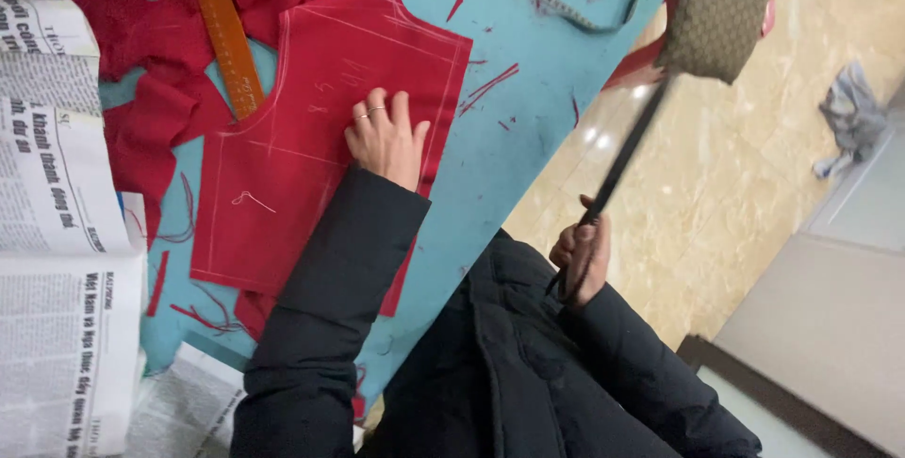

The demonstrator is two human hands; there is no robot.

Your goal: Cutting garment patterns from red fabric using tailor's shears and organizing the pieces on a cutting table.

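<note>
Head view: your left hand (385, 140) lay flat and open, fingers spread, pressing on the red fabric panel (311, 138) marked with chalk lines, on the blue table (509, 147). Just beyond its fingertips sat an orange ruler (226, 34) among loose red scraps (141, 72); newspapers (57, 232) lay further out past the panel. Your right hand (580, 260), off the table edge near your dark jacket, was closed around the black strap (622, 156) of a brown patterned bag (716, 10) hanging over the floor
</note>
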